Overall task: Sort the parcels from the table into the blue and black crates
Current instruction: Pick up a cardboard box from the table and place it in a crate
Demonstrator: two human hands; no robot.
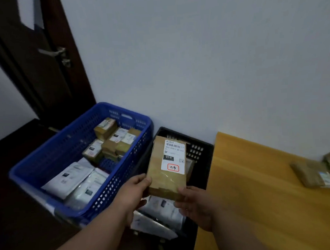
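a brown cardboard parcel point(167, 167) is held in the lower middle of the frame, above the black crate point(205, 162), by both hands. its near left corner is gripped by the left hand point(132, 193), thumb on top and fingers curled beneath. its near right corner is held by the right hand point(196, 205), with the thumb laid on the top face; the remaining fingers are hidden under the parcel. a white shipping label point(174, 156) with a barcode, a black "010" block and a red-circled handwritten mark is seen on the parcel's upper face.

the blue crate point(53, 159) is placed at centre left, touching the black crate on its right side. in its far part several small brown boxes point(113, 141) are stacked; in its near part flat white mailer bags point(75, 183) are laid. more white mailer bags point(161, 215) are seen in the black crate, below the held parcel.

a yellow wooden table point(259, 196) is seen at the lower right, just beside the black crate. two further brown parcels point(312, 174) are left on it near the right edge, blurred. a dark door point(33, 65) with a metal handle point(55, 52) is seen at the upper left, and a pale wall point(195, 56) fills the background.
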